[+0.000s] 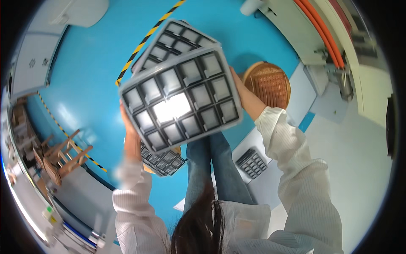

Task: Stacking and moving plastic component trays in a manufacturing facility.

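Observation:
Between both hands I hold a frosted plastic compartment tray [182, 94] with black dividers forming a grid of square cells. It is tilted, and bright light glares off its middle. My left hand [127, 122] grips the tray's left edge; its fingertips are hidden behind it. On the opposite side, my right hand [239, 82] is closed on the right edge, fingers mostly out of sight too. A second gridded tray [169, 44] shows beyond the held one, turned at an angle and partly covered; what supports it is hidden.
More black gridded trays [165, 163] lie below my left forearm, and another small one [252, 163] sits right of my legs. A round wooden stool [270, 84] stands at the right. Wooden stools [63, 158] are at the left. Striped tape [146, 40] crosses the blue floor [99, 59].

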Tool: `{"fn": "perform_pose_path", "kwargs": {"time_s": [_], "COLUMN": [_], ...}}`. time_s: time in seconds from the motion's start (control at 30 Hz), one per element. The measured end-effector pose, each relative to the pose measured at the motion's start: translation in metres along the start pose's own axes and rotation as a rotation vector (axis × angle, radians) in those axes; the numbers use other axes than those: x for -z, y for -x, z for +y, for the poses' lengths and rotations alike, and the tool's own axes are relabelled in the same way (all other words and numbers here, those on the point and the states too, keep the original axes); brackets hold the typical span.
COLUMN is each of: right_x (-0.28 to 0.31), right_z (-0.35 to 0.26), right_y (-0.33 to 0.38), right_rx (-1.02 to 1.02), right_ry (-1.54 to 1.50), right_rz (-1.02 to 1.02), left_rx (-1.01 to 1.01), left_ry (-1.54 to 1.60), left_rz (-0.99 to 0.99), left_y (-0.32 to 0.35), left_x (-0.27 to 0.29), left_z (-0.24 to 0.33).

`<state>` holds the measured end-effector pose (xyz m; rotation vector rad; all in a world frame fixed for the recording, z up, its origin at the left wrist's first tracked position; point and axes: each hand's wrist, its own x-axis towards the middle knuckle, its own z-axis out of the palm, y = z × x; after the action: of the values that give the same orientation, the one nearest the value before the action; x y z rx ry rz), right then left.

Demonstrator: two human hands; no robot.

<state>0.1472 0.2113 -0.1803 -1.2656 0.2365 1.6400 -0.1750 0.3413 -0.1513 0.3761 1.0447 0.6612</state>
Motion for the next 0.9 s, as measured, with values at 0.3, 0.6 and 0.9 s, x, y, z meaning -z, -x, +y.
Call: {"fn": "perform_pose_path", "kwargs": {"time_s": [0.3,0.6,0.9], "right_x": [0.041,0.155,0.331], "right_z": [0.100,0.280,0.418], "right_y": [-0.006,0.030,0.026], "right_rx": [-0.005,-0.023,-0.200], "right_ry": [-0.208,-0.730,-0.879], "right_rz": [0.280,0.465,0.693], "left_rx": [0.080,0.288,0.738], "left_ry": [-0.140,-0.515,-0.549], "left_rz": [0.239,0.003,0.065], "left_y": [-0.021,-0.085,-0.076], "left_x": [0.040,0.150,0.063], "left_z": [-0.037,-0.188,-0.380]}}
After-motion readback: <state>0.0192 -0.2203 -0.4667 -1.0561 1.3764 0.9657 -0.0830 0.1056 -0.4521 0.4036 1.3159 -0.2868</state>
